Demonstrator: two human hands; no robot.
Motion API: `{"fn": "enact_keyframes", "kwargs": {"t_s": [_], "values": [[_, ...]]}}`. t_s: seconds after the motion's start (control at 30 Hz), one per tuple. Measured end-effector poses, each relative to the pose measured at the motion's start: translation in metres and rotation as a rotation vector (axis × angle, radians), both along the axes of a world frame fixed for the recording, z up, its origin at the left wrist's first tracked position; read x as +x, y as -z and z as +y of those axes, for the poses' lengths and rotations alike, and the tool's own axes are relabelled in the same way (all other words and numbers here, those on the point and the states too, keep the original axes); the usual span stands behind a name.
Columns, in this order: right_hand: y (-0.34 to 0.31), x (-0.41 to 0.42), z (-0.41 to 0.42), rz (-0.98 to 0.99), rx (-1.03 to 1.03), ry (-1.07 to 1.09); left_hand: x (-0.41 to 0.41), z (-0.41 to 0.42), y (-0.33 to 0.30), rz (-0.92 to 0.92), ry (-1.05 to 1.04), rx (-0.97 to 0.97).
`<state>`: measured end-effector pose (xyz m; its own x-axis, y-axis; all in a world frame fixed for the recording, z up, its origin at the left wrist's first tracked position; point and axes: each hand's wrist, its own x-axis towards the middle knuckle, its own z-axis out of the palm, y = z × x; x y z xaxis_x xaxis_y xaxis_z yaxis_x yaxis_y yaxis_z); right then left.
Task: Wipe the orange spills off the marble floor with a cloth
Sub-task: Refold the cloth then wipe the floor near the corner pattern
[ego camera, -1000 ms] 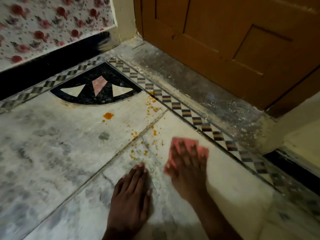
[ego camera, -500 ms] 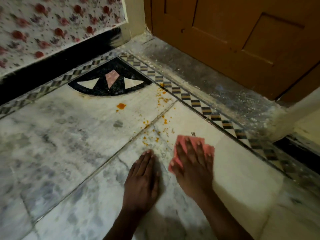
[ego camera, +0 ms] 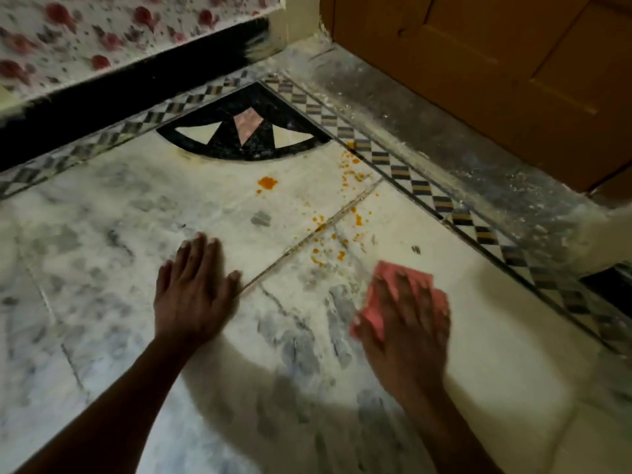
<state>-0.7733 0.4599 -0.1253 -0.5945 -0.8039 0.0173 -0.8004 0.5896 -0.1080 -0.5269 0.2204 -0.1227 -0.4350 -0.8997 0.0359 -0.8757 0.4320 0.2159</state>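
While right hand (ego camera: 407, 313) presses cloth (ego camera: 379, 299), seemingly flat

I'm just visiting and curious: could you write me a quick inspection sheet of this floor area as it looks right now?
Surface: marble floor, grey-veined, dusty.
Job's things: orange spills unwiped, scattered towards the patterned border; pink cloth lies flat on the floor.
Clutter: small dark speck.
Hands: left hand flat on the floor; right hand presses the cloth, blurred.
Cables: nothing seen.
Surroundings: wooden door, floral wall, black corner inlay.
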Motion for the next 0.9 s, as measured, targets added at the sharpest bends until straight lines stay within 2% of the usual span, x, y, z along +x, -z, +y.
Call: {"fn": "enact_keyframes", "kwargs": {"t_s": [0.1,0.17,0.2,0.3,0.4,0.43,0.5,0.57,0.6,0.63,0.7,0.8,0.83,0.9], "values": [[0.009,-0.034,-0.018,-0.001,0.001,0.275,0.000,-0.004,0.006,0.038,-0.010,-0.010],[0.010,-0.052,-0.075,-0.084,-0.028,0.480,0.001,-0.005,0.006,0.032,-0.005,-0.015],[0.008,-0.052,-0.103,-0.131,-0.011,0.501,0.001,-0.003,0.005,0.038,-0.013,-0.017],[0.005,-0.012,-0.130,-0.089,-0.030,0.273,-0.002,-0.001,-0.001,0.051,-0.021,-0.018],[-0.002,0.033,-0.074,0.007,-0.094,0.013,-0.002,-0.002,-0.005,0.046,-0.035,-0.004],[-0.001,0.026,-0.058,0.020,-0.095,0.028,-0.002,-0.001,-0.005,0.038,-0.029,-0.009],[0.002,-0.010,-0.060,0.007,-0.068,0.230,-0.001,-0.004,-0.001,0.037,-0.028,-0.024],[0.008,-0.043,-0.105,-0.061,-0.053,0.505,0.000,-0.007,0.003,0.033,-0.029,-0.028],[0.008,-0.050,-0.135,-0.096,-0.048,0.555,0.000,-0.007,0.004,0.032,-0.031,-0.028],[0.007,-0.046,-0.160,-0.089,-0.041,0.533,0.000,-0.008,0.005,0.034,-0.031,-0.031],[0.005,-0.016,-0.180,-0.057,-0.019,0.320,0.001,-0.008,0.004,0.033,-0.031,-0.030],[-0.002,0.037,-0.125,-0.037,-0.042,-0.018,0.000,-0.007,0.001,0.049,-0.033,-0.024],[-0.004,0.039,-0.105,-0.039,-0.076,-0.025,0.000,-0.008,0.000,0.055,-0.038,-0.020],[-0.003,0.009,-0.098,-0.042,-0.052,0.130,0.000,-0.008,0.001,0.057,-0.046,-0.026]]}}
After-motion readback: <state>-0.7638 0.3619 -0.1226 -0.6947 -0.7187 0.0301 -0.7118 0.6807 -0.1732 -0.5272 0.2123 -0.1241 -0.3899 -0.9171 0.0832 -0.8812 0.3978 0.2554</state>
